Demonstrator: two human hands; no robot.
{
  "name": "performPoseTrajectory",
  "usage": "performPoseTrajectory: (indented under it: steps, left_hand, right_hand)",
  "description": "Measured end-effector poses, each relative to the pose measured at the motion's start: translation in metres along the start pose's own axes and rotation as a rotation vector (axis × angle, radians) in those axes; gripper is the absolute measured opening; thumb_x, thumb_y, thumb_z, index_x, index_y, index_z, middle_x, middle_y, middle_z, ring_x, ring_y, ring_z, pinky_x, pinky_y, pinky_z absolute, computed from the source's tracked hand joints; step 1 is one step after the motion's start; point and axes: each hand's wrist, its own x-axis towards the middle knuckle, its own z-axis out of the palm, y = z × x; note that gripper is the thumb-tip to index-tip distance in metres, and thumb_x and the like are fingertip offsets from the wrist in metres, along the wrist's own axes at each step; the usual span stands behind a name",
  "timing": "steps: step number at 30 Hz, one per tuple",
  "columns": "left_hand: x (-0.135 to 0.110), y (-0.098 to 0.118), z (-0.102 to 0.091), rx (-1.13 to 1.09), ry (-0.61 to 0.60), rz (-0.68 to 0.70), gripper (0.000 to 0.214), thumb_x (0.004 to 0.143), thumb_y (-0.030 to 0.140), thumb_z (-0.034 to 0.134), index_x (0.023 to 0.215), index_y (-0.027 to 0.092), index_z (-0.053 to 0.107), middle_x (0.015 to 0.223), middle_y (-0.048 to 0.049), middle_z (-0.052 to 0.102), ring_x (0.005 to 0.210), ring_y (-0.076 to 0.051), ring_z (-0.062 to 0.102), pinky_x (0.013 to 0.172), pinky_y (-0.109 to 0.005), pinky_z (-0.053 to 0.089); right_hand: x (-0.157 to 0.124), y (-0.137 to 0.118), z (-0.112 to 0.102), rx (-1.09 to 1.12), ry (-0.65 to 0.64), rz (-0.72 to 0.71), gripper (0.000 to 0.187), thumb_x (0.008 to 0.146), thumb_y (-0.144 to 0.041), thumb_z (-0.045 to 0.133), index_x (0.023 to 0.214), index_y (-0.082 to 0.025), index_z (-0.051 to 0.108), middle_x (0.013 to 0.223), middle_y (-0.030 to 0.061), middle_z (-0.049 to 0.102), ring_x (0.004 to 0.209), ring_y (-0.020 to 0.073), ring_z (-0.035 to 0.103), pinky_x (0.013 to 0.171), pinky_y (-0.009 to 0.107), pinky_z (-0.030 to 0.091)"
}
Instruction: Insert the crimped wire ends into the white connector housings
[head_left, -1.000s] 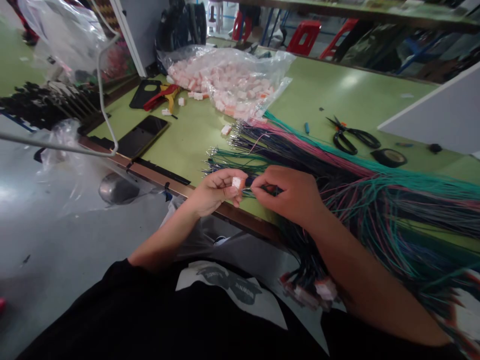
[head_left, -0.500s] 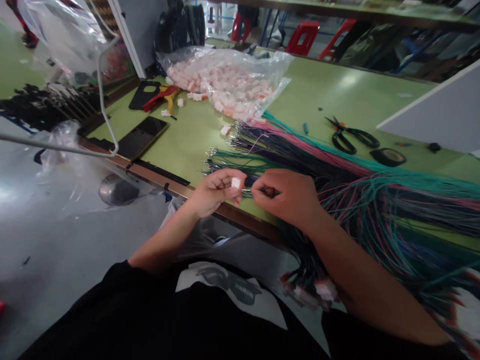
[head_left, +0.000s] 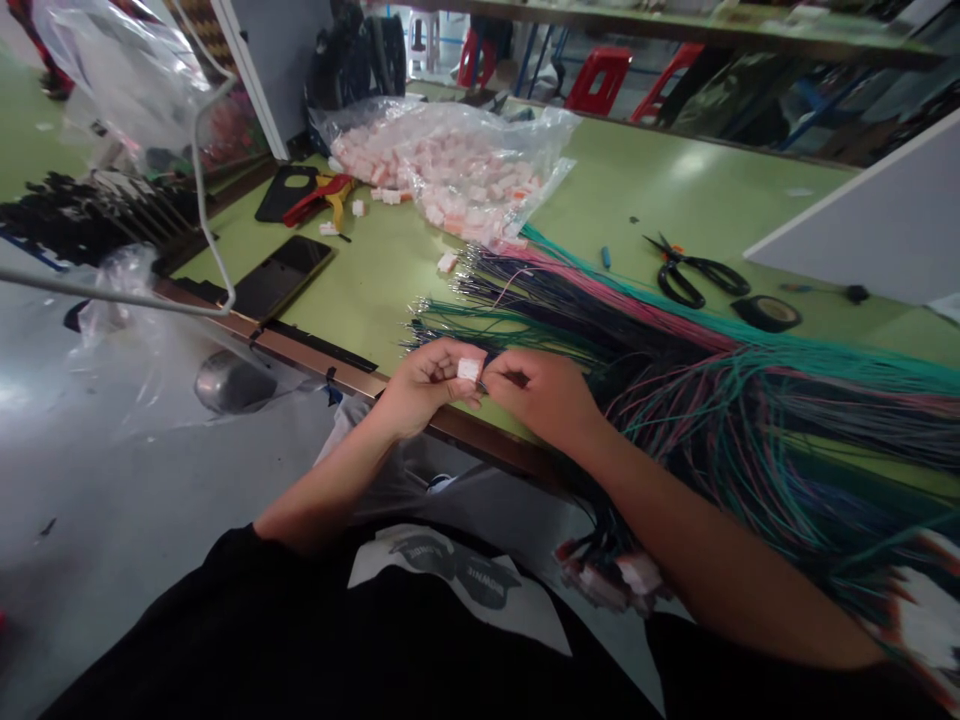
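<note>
My left hand [head_left: 425, 385] pinches a small white plastic connector [head_left: 469, 369] at the near edge of the green table [head_left: 660, 190]. My right hand [head_left: 544, 395] is closed right beside it, pinching a thin wire end against the connector. Behind both hands a thick spread of teal, pink, blue and black wires [head_left: 675, 360] lies across the table, their metal tips pointing left. Finished wire ends with white connectors [head_left: 622, 575] hang off the table edge by my right forearm.
A clear bag of white connectors [head_left: 457, 165] lies at the back, loose ones beside it. A dark phone [head_left: 281, 275], a black case [head_left: 283, 192], a red-yellow tool [head_left: 322, 192], black scissors [head_left: 694, 275] and a tape roll [head_left: 766, 313] lie on the table. Plastic bags hang at left on a wire frame [head_left: 202, 170].
My right hand has moved left to meet the connector in my left hand; the gap between them has closed. The view has shifted slightly.
</note>
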Motion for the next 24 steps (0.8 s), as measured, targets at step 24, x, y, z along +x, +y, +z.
performPoseTrajectory:
  steps: [24]
  left_hand:
    - [-0.003,0.006,-0.002,0.018,-0.161,-0.100,0.030,0.063,0.028,0.081,0.087,0.016,0.066,0.060,0.0039,0.061,0.052,-0.009,0.061,0.050,-0.021,0.054]
  right_hand:
    - [0.053,0.088,-0.037,-0.744,-0.007,0.189,0.025,0.079,-0.015,0.044,0.079,-0.015,0.069,0.094,0.0165,0.069,0.081,0.0255,0.060,0.059,0.031,0.033]
